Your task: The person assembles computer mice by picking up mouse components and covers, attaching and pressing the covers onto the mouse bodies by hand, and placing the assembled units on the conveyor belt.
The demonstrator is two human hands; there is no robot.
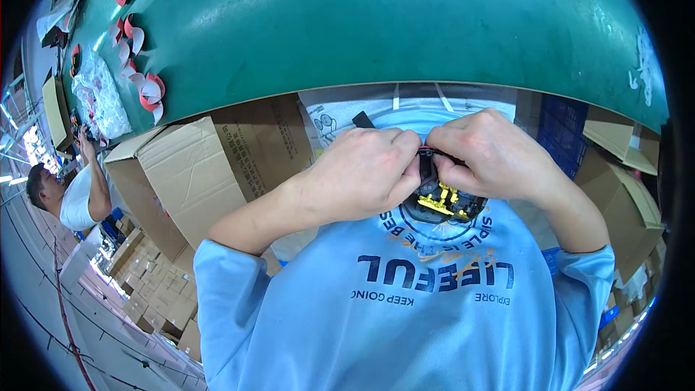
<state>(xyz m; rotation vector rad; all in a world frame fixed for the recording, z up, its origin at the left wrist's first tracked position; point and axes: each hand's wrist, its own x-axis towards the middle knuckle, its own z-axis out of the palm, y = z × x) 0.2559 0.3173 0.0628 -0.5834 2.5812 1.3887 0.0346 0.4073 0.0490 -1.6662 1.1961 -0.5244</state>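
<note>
Two hands pinch a black-and-yellow plastic assembly in front of a light blue shirt
The left hand (373, 168) and right hand (496, 156) both grip the upper end of the assembly (443, 201) with curled fingers and thumbs, partly hiding it; it sits just off the near edge of the desk (434, 22), close to the chest. Its dark body looks hard and rounded, with bright yellow, angular inner parts and a touch of red at the top. The desk is smooth, glossy green; at its left lie curved, red-and-white glossy pieces (150, 90) beside a crinkled, clear plastic bag (103, 98), and below stands a matte brown cardboard box (192, 166)
</note>
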